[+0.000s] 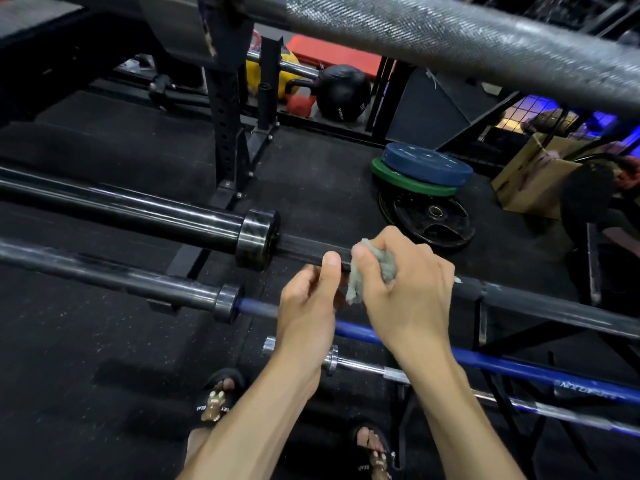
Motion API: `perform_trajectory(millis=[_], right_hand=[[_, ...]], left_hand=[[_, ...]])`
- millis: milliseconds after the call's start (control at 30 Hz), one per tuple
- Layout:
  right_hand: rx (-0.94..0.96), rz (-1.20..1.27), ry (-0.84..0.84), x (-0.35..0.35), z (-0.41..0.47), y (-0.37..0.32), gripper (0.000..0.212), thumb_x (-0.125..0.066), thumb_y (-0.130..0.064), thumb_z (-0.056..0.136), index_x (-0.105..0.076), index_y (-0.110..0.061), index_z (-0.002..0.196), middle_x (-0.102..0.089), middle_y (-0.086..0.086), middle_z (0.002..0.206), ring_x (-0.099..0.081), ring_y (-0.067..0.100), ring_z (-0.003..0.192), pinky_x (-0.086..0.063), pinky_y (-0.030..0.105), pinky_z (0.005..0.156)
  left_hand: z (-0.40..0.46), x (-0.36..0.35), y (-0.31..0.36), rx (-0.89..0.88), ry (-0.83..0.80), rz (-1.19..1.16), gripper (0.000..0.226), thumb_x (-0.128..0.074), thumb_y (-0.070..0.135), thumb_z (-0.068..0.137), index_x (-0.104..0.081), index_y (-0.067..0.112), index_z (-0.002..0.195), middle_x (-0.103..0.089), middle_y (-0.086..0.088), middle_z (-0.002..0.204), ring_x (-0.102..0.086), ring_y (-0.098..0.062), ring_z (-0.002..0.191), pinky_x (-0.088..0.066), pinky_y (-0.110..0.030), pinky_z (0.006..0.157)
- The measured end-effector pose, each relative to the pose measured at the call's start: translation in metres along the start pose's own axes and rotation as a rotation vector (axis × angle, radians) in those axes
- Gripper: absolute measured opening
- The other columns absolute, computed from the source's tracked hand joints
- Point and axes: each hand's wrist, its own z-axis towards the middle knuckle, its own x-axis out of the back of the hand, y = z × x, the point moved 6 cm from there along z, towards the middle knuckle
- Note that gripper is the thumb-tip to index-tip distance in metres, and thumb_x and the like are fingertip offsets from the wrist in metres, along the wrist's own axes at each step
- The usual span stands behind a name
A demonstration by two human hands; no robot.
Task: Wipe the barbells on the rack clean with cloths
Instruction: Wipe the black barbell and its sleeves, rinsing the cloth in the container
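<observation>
1. Cloth (370,268), grey and bunched, sits in the right hand (405,282), whose fingers are curled tight around it and press it onto the black barbell (301,245) just past that bar's collar.
2. The left hand (308,306) is right beside it, thumb laid over the top of the same shaft; its other fingers curl under the bar, gripping it.
3. This black barbell lies level on the rack, its thick sleeve running off to the left.
4. Below it lies a blue barbell (433,351) with a dark grey sleeve, and nearer still a chrome barbell (360,365).
5. A knurled grey bar (450,39) crosses the top of the view, close to the camera.
6. On the floor beyond lie stacked weight plates (426,174), blue over green over black, well apart from the hands.
7. Farther back stand a red kettlebell (299,102) and a black medicine ball (343,91).
</observation>
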Motion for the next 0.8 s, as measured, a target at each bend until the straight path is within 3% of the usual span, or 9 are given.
perform_trajectory(millis=[100,233,300,500,600,667,800], right_hand=[[-0.05,-0.035,0.111,0.003,0.004,-0.005,0.031,-0.045,-0.043,0.1,-0.047,-0.025,0.074,-0.047,-0.011,0.06,-0.047,0.016,0.068,-0.021,0.033,0.076],[0.09,0.0,-0.082,0.0,-0.004,0.006,0.018,-0.045,-0.046,0.097,-0.055,-0.033,0.089,-0.058,-0.016,0.079,-0.048,0.007,0.084,-0.022,0.027,0.087],[0.093,0.02,-0.09,0.003,-0.005,0.009,0.017,-0.048,-0.044,0.096,-0.052,-0.032,0.085,-0.057,-0.015,0.079,-0.048,0.007,0.084,-0.022,0.027,0.088],[-0.011,-0.031,0.163,-0.002,0.009,-0.003,0.033,-0.045,-0.044,0.102,-0.049,-0.025,0.075,-0.05,-0.008,0.06,-0.05,0.019,0.064,-0.031,0.038,0.074],[-0.008,0.103,0.135,0.008,0.007,0.012,0.031,-0.046,-0.046,0.101,-0.054,-0.026,0.08,-0.057,-0.008,0.065,-0.056,0.021,0.068,-0.038,0.04,0.076],[-0.035,0.17,0.217,0.034,0.01,0.031,0.029,-0.051,-0.043,0.102,-0.06,-0.024,0.083,-0.061,-0.009,0.069,-0.059,0.019,0.07,-0.046,0.042,0.074],[-0.171,0.27,0.335,0.076,0.012,0.07,0.025,-0.054,-0.037,0.104,-0.063,-0.035,0.08,-0.063,-0.017,0.067,-0.057,0.0,0.065,-0.041,0.023,0.064]], left_hand=[[0.001,0.0,0.001,-0.001,0.021,-0.017,0.059,-0.053,0.06,0.097,-0.063,0.003,0.093,-0.067,-0.024,0.096,-0.066,-0.039,0.093,-0.05,-0.049,0.097],[0.001,0.0,-0.003,0.002,0.003,-0.007,0.054,-0.053,0.063,0.096,-0.071,0.012,0.091,-0.074,-0.014,0.093,-0.07,-0.033,0.096,-0.053,-0.053,0.098],[0.0,0.0,-0.003,0.003,0.009,-0.001,0.055,-0.052,0.063,0.096,-0.072,0.012,0.093,-0.075,-0.012,0.094,-0.07,-0.032,0.097,-0.052,-0.051,0.099],[0.004,0.001,-0.003,-0.006,0.011,0.001,0.057,-0.054,0.062,0.095,-0.069,0.007,0.095,-0.07,-0.021,0.098,-0.066,-0.031,0.084,-0.052,-0.051,0.093],[0.005,0.002,-0.004,-0.01,0.01,-0.017,0.047,-0.054,0.059,0.096,-0.072,0.016,0.09,-0.074,-0.011,0.097,-0.064,-0.015,0.077,-0.052,-0.04,0.081],[0.005,0.003,-0.005,0.003,0.009,-0.031,0.042,-0.054,0.057,0.096,-0.07,0.019,0.087,-0.076,-0.001,0.094,-0.064,-0.011,0.075,-0.048,-0.033,0.077],[0.007,0.003,-0.002,-0.029,-0.006,0.064,0.047,-0.047,0.055,0.1,-0.069,0.014,0.089,-0.076,0.0,0.091,-0.062,-0.01,0.072,-0.048,-0.031,0.074]])
